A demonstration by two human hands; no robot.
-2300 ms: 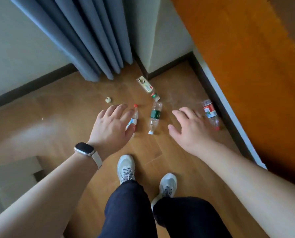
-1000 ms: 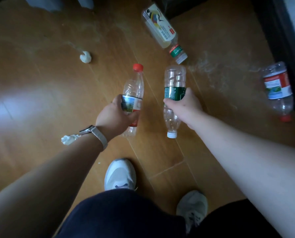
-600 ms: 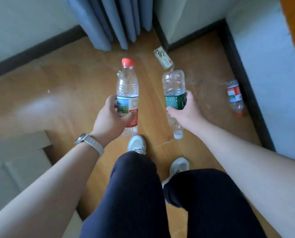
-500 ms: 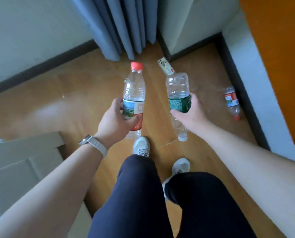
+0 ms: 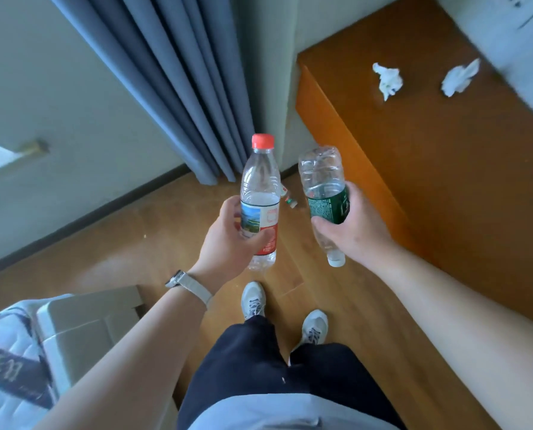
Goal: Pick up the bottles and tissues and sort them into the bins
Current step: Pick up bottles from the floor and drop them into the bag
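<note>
My left hand [image 5: 228, 240] grips a clear bottle with a red cap [image 5: 260, 193] upright at its label. My right hand [image 5: 355, 231] grips a clear bottle with a green label [image 5: 322, 181] upside down, its white cap pointing at the floor. Both bottles are held in the air in front of me, a little apart. A third bottle [image 5: 287, 198] lies on the wooden floor behind them, mostly hidden. Two crumpled white tissues [image 5: 388, 79] [image 5: 457, 77] lie on top of the orange cabinet [image 5: 445, 169]. No bin is in view.
Blue curtains [image 5: 178, 76] hang in the corner ahead. The orange cabinet stands close on my right. A grey bed frame corner [image 5: 85, 321] and mattress are at my lower left. My feet [image 5: 252, 301] stand on the wooden floor.
Both hands took a bottle off the floor and lifted it as I rose. The view has tilted up, so the cabinet top and its tissues are now in sight.
</note>
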